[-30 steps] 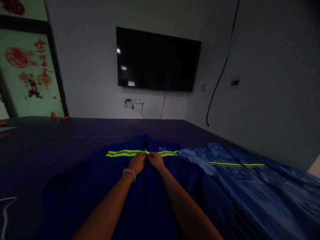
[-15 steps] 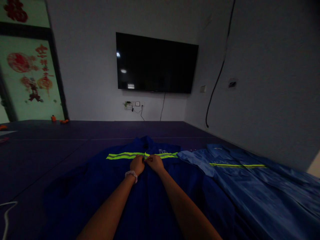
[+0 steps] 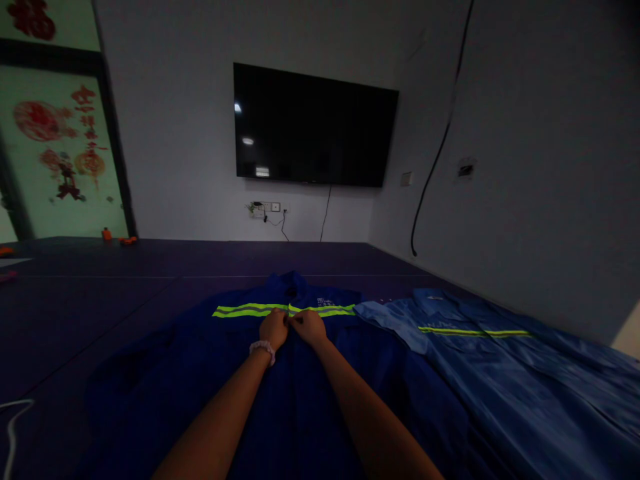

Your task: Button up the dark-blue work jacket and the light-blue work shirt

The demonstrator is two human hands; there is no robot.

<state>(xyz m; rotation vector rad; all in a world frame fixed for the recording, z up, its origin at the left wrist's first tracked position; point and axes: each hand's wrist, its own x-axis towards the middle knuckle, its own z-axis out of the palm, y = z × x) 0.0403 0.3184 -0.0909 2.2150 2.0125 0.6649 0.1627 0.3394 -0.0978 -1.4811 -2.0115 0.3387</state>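
Note:
A dark blue work jacket (image 3: 200, 360) with yellow-green reflective stripes across the chest lies spread out, its collar pointing away from me. My left hand (image 3: 274, 328), with a pale scrunchie (image 3: 263, 347) at the wrist, pinches the front edge of the jacket just below the stripe. Close beside it, my right hand (image 3: 311, 327) grips the other front edge, fingers closed. The two sets of fingertips almost meet at the middle of the front opening. Whatever small fastener lies between them is hidden by the fingers and the dim light.
A lighter blue work garment (image 3: 480, 367) with a thin yellow stripe lies to the right, its sleeve over the jacket's edge. Beneath is a dark purple mat floor (image 3: 125, 293). A white cable (image 3: 14, 427) is at lower left. A television (image 3: 315, 127) hangs on the far wall.
Both hands stay at the same spot on the jacket front, with only slight finger movement. The garments lie as before.

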